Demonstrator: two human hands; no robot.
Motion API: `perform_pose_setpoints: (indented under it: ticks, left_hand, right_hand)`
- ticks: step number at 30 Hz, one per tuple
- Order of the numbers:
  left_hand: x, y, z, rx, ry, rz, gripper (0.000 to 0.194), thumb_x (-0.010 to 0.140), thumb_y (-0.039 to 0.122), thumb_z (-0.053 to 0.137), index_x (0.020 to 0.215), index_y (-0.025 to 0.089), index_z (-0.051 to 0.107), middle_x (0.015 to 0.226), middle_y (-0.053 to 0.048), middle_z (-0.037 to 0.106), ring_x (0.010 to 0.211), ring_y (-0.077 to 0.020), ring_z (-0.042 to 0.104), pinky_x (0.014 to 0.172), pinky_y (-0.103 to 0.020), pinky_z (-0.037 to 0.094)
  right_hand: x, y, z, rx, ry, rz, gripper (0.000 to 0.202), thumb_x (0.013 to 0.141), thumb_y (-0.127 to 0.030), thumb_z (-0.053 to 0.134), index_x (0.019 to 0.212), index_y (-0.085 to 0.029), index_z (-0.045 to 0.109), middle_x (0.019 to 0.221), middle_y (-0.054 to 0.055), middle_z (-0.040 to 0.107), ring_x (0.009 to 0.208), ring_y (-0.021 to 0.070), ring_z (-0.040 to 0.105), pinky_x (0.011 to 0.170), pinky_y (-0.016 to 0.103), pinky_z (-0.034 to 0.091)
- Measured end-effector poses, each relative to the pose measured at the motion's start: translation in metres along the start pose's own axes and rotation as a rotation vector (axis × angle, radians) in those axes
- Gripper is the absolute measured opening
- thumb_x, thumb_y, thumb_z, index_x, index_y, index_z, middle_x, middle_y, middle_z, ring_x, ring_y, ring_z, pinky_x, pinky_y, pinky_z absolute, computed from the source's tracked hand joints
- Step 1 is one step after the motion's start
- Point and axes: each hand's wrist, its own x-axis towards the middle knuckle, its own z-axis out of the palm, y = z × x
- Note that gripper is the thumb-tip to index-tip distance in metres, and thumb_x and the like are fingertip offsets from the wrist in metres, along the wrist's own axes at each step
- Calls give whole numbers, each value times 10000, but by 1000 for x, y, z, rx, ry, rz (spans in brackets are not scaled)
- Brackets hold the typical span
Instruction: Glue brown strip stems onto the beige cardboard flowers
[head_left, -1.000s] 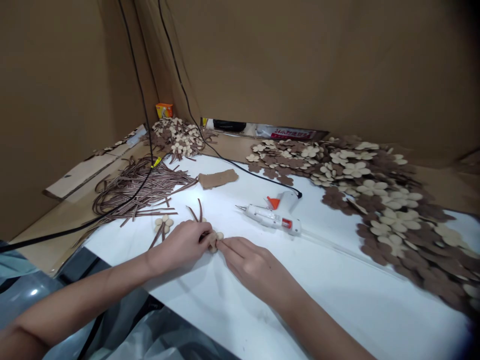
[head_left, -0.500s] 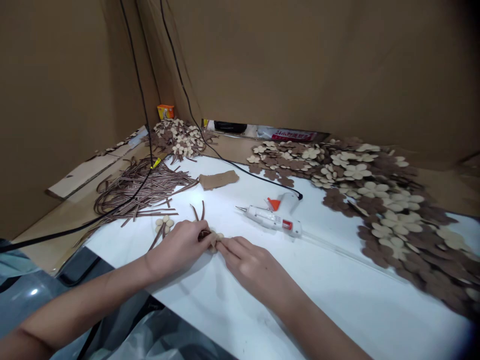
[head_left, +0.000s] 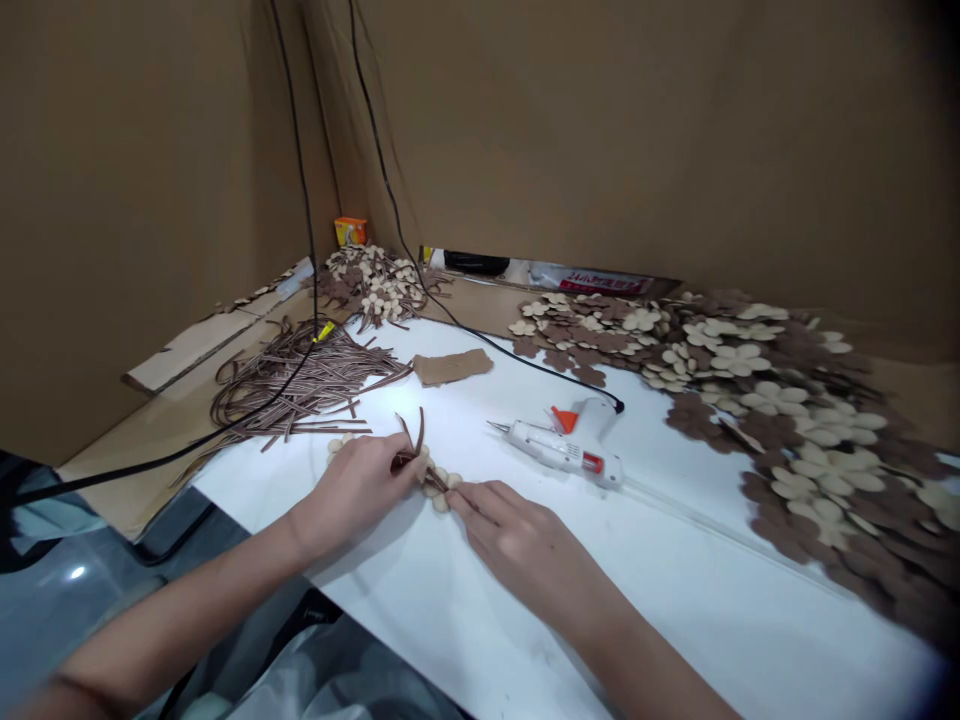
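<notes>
My left hand (head_left: 356, 492) is closed in a pinch on a brown cord (head_left: 420, 432) whose ends stick up above the fingers. The cord runs down across a cream flower cutout (head_left: 439, 500) lying on the white board. My right hand (head_left: 510, 530) has its fingertips pressed together at the flower's right edge, where the cord's end lies. Partly hidden behind my left hand is another cream flower (head_left: 336, 445). To the right of the hands, a white glue gun (head_left: 562, 450) lies on its side with a clear glue stick in its back.
A heap of brown cords (head_left: 300, 385) lies at left, beside a tan cardboard scrap (head_left: 452, 367). Brown and cream flower cutouts (head_left: 776, 400) are piled at right; flowers with cords (head_left: 382, 290) are heaped at the back. A black cable (head_left: 540, 368) crosses the white board (head_left: 480, 630).
My fingers have drawn apart a little, so more of the cream flower and the cord across it shows. The whole view has shifted slightly; the glue gun and piles lie as before.
</notes>
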Motion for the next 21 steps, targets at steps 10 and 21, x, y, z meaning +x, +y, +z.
perform_pose_setpoints:
  ticks: [10,21]
  left_hand:
    - [-36,1,20,191,266,751,306,865,141,432,1154,103,522,1170,-101,604,1196,-253,450,1001,-413,352]
    - [-37,-6,28,286,34,668,389,930,205,319,1274,54,420,1327,-112,501,1310,-232,335,1082,-440,243]
  right_hand:
    - [-2,2,4,41,20,5,239,874,-70,427,995,-119,626,935,84,647,837,182,589,659,289,549]
    - [-1,3,3,93,38,30,316,869,-63,416,1123,-115,595,1000,77,658,874,183,605,710,297,548]
